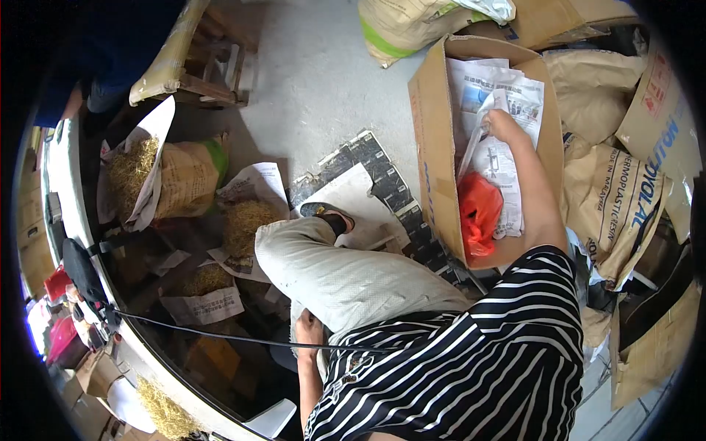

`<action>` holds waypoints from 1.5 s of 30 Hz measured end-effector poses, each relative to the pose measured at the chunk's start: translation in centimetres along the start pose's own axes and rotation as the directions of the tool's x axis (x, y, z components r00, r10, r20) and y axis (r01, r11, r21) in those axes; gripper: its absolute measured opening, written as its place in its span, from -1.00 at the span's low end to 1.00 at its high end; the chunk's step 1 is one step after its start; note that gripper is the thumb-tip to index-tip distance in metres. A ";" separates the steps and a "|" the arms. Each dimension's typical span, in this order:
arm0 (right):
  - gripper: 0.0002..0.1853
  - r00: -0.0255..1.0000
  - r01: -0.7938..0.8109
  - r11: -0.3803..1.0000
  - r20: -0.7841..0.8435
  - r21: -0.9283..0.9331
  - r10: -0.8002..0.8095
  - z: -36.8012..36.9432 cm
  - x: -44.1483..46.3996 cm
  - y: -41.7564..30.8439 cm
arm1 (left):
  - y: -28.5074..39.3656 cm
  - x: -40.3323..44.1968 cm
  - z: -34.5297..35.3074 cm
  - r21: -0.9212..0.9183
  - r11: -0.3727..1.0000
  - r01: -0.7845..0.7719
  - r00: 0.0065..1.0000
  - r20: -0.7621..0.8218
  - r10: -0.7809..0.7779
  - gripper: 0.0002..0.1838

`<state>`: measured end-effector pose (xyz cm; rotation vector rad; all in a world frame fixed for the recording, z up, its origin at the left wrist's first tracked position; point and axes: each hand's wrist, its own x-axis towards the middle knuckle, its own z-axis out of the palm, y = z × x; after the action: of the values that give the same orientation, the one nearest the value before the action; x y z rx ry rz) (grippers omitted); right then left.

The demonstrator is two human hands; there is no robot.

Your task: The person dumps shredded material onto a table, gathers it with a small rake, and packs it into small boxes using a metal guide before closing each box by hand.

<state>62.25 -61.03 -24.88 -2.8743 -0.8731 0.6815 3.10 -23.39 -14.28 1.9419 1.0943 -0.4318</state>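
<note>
As the right hand [504,126] holds a newspaper sheet [474,143], grip narrow, inside a cardboard box [430,147], 1 red bag [478,209] in the same box, brown sacks [614,198] crowding alongside, 1 black cable [220,334] crossing by the left hand [309,328], whose grip I cannot tell, straw [246,226] near the desk [151,360]

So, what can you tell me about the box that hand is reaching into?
The box looks like brown cardboard, open-topped, with partly visible blue lettering outside. It sits on the floor to the person's right. Inside are printed newspaper sheets and a crumpled red bag. The right hand grips paper within; whether the arm touches the rim is unclear.
</note>
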 end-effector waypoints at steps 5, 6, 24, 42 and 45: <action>-0.82 0.998 -0.064 0.995 -0.007 -0.070 0.064 -6.2 0.1 -3.5 | 0.2 0.0 0.4 0.079 0.997 -0.007 1.000 -0.004 0.007 -0.77; -0.81 0.997 -0.071 0.993 0.005 -0.094 0.071 -6.4 0.3 -3.5 | 0.1 0.0 0.3 0.082 0.997 -0.002 1.000 -0.006 0.002 -0.76; -0.53 0.916 -0.334 0.942 -0.228 0.025 0.331 -6.5 3.2 -8.0 | 1.7 -2.4 -0.8 0.190 0.979 0.079 0.997 -0.028 -0.075 -0.84; -0.64 0.495 0.749 0.655 -0.575 -0.097 -0.651 -18.6 -16.4 -42.7 | -7.2 -20.1 4.4 -0.317 0.948 -0.020 0.972 -0.227 -0.056 -0.67; -0.67 0.311 0.913 0.382 -0.364 -0.141 -0.878 -19.2 -22.6 -50.0 | -6.3 -27.7 7.8 -0.497 0.867 0.039 0.910 -0.340 -0.236 -0.64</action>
<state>28.02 -30.11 10.39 -1.7428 -1.9922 -0.0171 -16.72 -42.80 -4.41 1.5319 1.4468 0.1674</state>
